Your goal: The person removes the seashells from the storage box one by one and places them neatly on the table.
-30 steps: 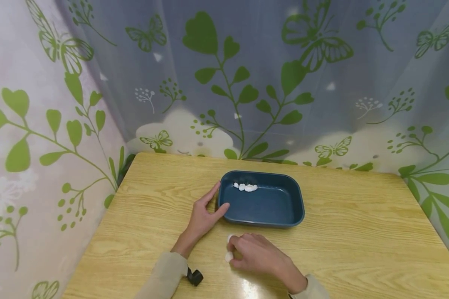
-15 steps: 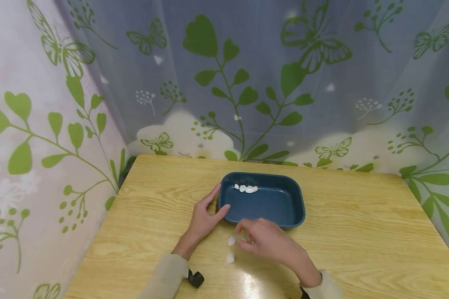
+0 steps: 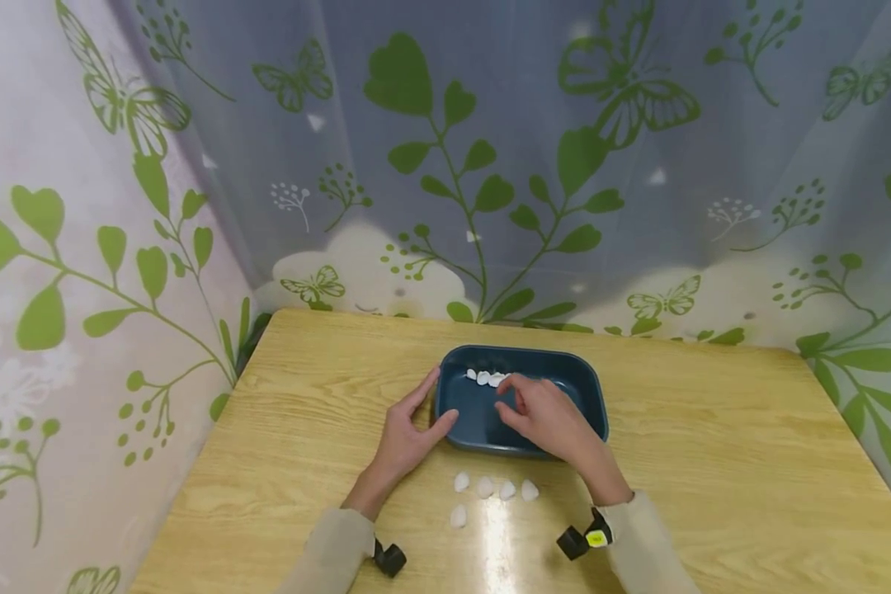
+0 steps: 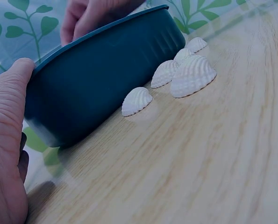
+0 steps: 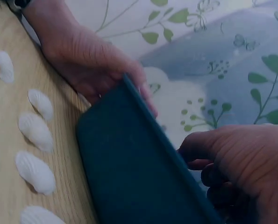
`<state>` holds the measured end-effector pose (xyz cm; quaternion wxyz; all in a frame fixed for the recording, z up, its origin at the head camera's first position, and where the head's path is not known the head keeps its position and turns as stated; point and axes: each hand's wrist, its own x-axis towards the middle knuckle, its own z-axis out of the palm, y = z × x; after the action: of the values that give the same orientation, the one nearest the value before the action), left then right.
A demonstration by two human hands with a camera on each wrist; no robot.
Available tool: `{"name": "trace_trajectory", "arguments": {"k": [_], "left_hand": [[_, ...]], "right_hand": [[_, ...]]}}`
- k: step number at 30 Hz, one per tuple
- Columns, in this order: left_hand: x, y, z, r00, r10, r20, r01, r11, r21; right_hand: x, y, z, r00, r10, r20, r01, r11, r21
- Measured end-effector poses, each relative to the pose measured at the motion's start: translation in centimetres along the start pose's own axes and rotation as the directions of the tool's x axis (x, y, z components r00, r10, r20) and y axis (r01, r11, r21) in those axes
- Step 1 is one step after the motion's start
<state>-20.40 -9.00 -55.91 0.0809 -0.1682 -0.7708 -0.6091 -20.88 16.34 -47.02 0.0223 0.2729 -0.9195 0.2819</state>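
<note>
The left hand (image 3: 404, 437) is bracing the dark blue rectangular plastic tray (image 3: 594, 404) at its nine o'clock wall, fingers straight, thumb pressing the near corner. The right hand (image 3: 545, 417) is hovering inside the tray, fingers curled toward the small cluster of white ribbed seashells (image 3: 487, 378) lying at the tray's twelve o'clock wall. Whether this grip is pinching a shell cannot be told; the palm is hiding the fingertips. Five more white ribbed shells (image 3: 492, 488) are lying on the light wooden table (image 3: 713, 462) just beside the tray's six o'clock wall. The step appears to be shell transfer between tray and table; the next move probably calls for a fine pinch on one shell.
</note>
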Motion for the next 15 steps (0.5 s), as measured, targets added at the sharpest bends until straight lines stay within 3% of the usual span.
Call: {"name": "trace_trajectory", "arguments": {"k": [7, 15], "left_hand": [[-0.2, 0.1, 0.0, 1.000, -0.010, 0.013, 0.010, 1.000, -0.002], [-0.1, 0.2, -0.2, 1.000, -0.019, 0.020, 0.019, 1.000, -0.004]], "right_hand": [[1.6, 2.5, 1.0, 0.995, 0.097, 0.026, -0.096, 0.994, -0.044], [2.2, 3.3, 1.7, 0.981, 0.161, 0.112, -0.156, 0.987, -0.050]]}}
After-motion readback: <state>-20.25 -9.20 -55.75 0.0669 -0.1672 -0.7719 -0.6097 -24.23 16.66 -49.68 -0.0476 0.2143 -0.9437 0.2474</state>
